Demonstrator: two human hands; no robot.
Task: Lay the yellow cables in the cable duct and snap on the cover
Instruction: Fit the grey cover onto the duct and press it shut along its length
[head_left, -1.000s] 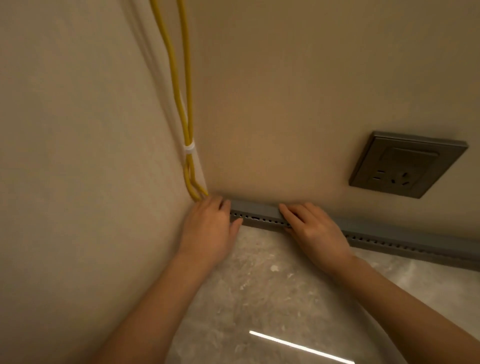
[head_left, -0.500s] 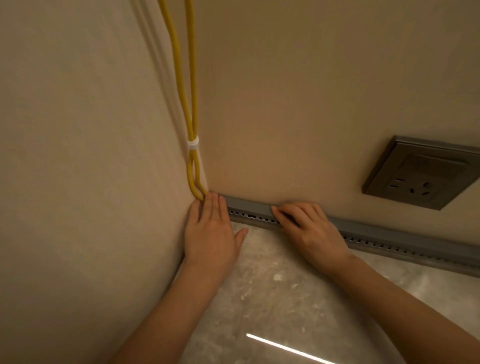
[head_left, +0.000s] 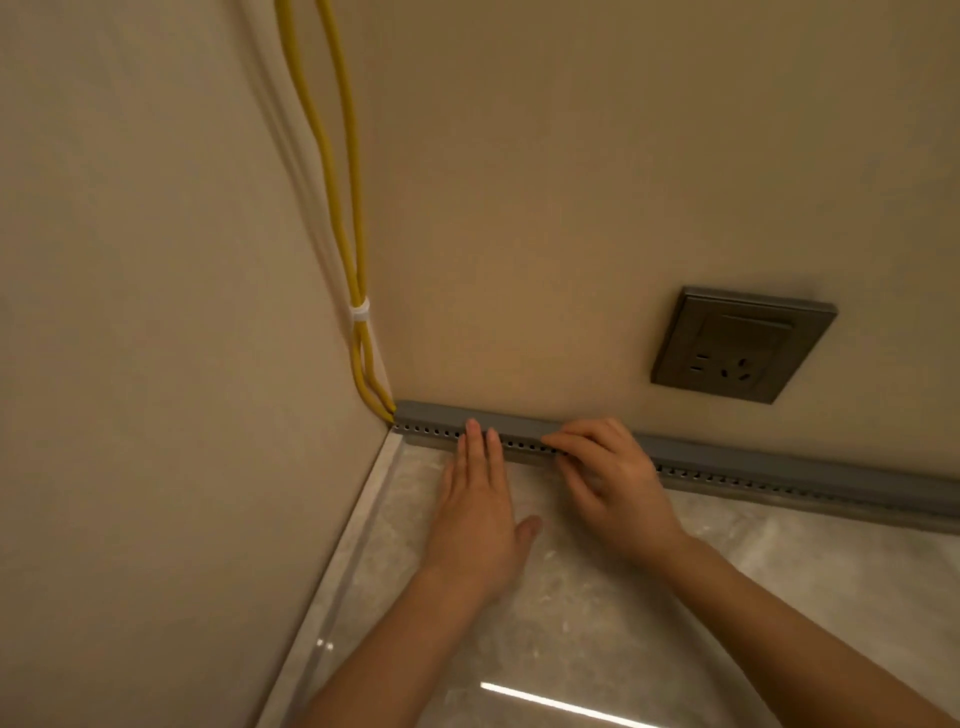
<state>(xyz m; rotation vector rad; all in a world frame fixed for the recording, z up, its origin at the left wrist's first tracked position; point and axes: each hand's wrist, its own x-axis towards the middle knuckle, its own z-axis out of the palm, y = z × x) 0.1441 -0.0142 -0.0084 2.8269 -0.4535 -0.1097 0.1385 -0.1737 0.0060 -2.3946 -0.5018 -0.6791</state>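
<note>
Along the wall base, the grey cable duct (head_left: 727, 457) ran from the corner; yellow cables (head_left: 353, 260) entered its left end. We had left hand (head_left: 480, 514) flat, fingers extended, and right hand (head_left: 610, 483) curled, fingertips pressing the cover.

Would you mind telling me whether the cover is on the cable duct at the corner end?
On: the cover lies unbroken over the cable duct, hiding the yellow cables past the corner.
</note>
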